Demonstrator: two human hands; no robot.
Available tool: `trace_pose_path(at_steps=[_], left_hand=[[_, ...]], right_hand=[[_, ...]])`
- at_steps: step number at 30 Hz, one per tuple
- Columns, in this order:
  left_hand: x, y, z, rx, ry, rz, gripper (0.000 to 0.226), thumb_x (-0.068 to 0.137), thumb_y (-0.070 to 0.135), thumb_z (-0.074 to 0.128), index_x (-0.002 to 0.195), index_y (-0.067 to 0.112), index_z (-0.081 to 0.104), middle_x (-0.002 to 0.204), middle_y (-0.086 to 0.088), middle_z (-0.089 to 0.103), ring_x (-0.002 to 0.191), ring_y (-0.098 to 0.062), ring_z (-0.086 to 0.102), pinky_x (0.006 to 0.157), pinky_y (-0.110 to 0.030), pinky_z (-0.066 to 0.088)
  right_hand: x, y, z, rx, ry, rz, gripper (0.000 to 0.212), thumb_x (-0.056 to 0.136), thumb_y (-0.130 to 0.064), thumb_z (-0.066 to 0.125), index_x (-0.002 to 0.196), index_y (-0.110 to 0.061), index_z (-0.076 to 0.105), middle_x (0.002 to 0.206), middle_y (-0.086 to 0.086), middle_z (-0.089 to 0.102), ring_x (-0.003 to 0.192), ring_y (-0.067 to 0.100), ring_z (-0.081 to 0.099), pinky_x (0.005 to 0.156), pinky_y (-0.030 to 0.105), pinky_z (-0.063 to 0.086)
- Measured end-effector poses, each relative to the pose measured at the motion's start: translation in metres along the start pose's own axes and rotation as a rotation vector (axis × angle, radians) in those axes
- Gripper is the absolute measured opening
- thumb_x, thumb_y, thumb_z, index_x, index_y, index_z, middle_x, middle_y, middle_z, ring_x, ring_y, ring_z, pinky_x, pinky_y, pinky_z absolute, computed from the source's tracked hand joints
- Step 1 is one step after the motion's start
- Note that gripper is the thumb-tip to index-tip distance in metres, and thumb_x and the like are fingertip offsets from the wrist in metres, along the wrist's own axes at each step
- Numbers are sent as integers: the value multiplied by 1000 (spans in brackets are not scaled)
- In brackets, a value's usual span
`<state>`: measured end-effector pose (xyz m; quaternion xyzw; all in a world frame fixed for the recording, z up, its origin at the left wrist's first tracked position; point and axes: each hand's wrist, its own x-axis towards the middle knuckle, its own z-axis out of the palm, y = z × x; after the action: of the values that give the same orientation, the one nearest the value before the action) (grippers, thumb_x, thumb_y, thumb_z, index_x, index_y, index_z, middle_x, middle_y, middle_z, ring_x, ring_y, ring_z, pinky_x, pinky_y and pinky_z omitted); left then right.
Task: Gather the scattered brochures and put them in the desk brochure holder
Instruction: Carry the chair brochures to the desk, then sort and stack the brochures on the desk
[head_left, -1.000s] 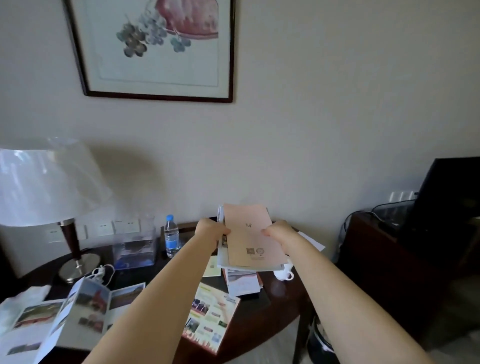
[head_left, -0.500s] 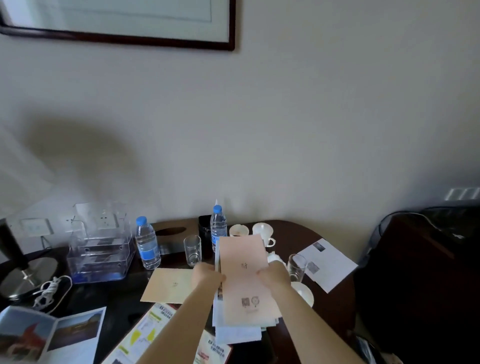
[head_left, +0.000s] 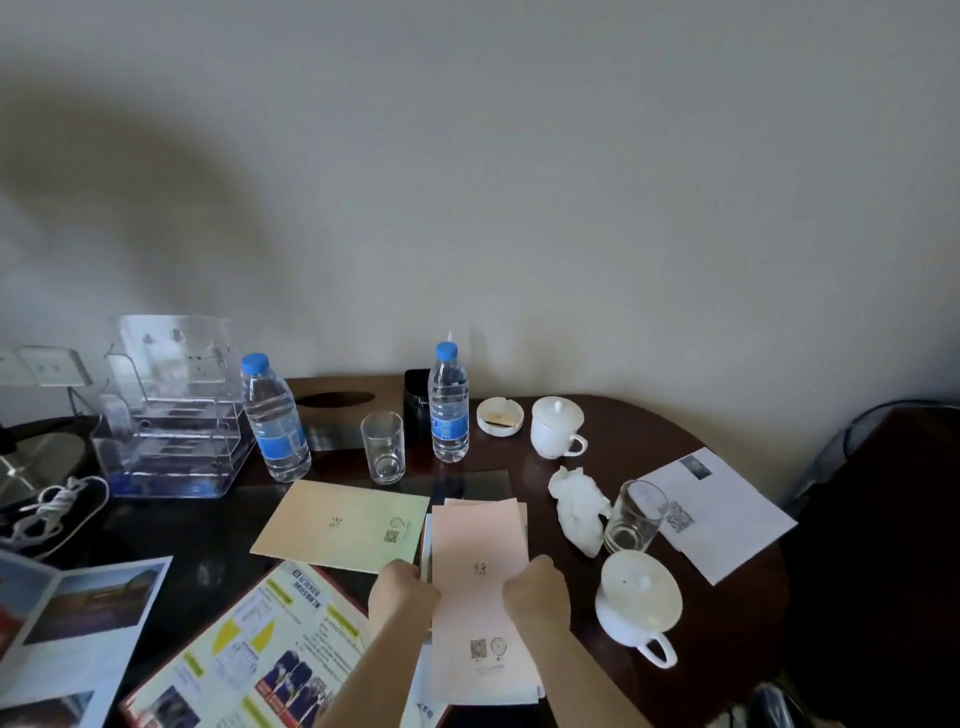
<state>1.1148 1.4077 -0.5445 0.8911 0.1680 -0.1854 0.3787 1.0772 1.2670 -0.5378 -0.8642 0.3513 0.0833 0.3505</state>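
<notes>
So both hands are on the stack of brochures (head_left: 480, 597), left hand (head_left: 402, 597) pinching one long edge, right hand (head_left: 535, 590) the other, fingers clenched on the paper to square the sheets before they go anywhere. A pink leaflet sits on top, low over the worktop (head_left: 737, 613). The clear brochure holder (head_left: 171, 410) waits well apart at back left, empty as far as I can tell. More to collect: the pale folded card (head_left: 343, 525) just beside the stack, the colourful flyer (head_left: 249, 654), the white sheet (head_left: 722, 514) far right.
</notes>
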Motion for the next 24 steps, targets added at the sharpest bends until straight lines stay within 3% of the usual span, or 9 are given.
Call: trace_pose_path(at_steps=[3, 6, 11, 15, 17, 20, 24], left_hand=[[7, -4, 7, 46, -2, 32, 7, 80, 6, 60, 81, 13, 60, 75, -4, 63, 69, -17, 61, 48, -20, 41], [11, -2, 11, 159, -12, 89, 10, 84, 10, 59, 93, 14, 55, 89, -3, 63, 82, -17, 62, 63, -23, 49], [1, 32, -15, 486, -4, 308, 34, 95, 37, 48, 125, 20, 50, 116, -1, 57, 103, -16, 57, 86, -28, 51], [-24, 81, -83, 649, 46, 441, 40, 97, 46, 40, 129, 24, 46, 128, -5, 53, 113, -22, 53, 91, -37, 49], [-41, 97, -126, 615, 53, 461, 37, 97, 45, 37, 124, 22, 49, 123, -7, 56, 108, -25, 55, 91, -42, 50], [-65, 109, -192, 604, 31, 478, 41, 99, 43, 32, 129, 20, 49, 129, -11, 54, 116, -31, 53, 97, -48, 46], [-103, 96, -272, 525, 52, 421, 49, 100, 43, 32, 130, 12, 55, 133, -12, 55, 123, -31, 51, 106, -45, 40]], right_hand=[[3, 3, 6, -28, 44, -16, 24, 90, -10, 45, 113, -3, 48, 119, 14, 56, 110, 30, 57, 87, 37, 52], [0, 1, 4, -174, 83, -74, 24, 90, -12, 48, 113, -9, 44, 118, 9, 52, 108, 24, 57, 81, 32, 51], [-6, -33, -25, -426, 112, -367, 43, 91, -26, 57, 130, -16, 43, 128, 5, 46, 117, 22, 49, 90, 32, 49], [-24, -91, -87, -561, 141, -587, 39, 96, -37, 47, 130, -17, 48, 130, 7, 49, 122, 27, 47, 93, 40, 43], [-39, -120, -117, -592, 122, -610, 40, 97, -42, 41, 126, -16, 52, 127, 8, 52, 120, 29, 49, 91, 41, 42], [-65, -159, -149, -645, 66, -632, 45, 98, -47, 35, 121, -15, 57, 124, 10, 57, 114, 31, 54, 86, 38, 43], [-107, -202, -162, -694, -65, -695, 49, 100, -46, 30, 126, -13, 55, 124, 12, 60, 111, 31, 57, 94, 40, 47]])
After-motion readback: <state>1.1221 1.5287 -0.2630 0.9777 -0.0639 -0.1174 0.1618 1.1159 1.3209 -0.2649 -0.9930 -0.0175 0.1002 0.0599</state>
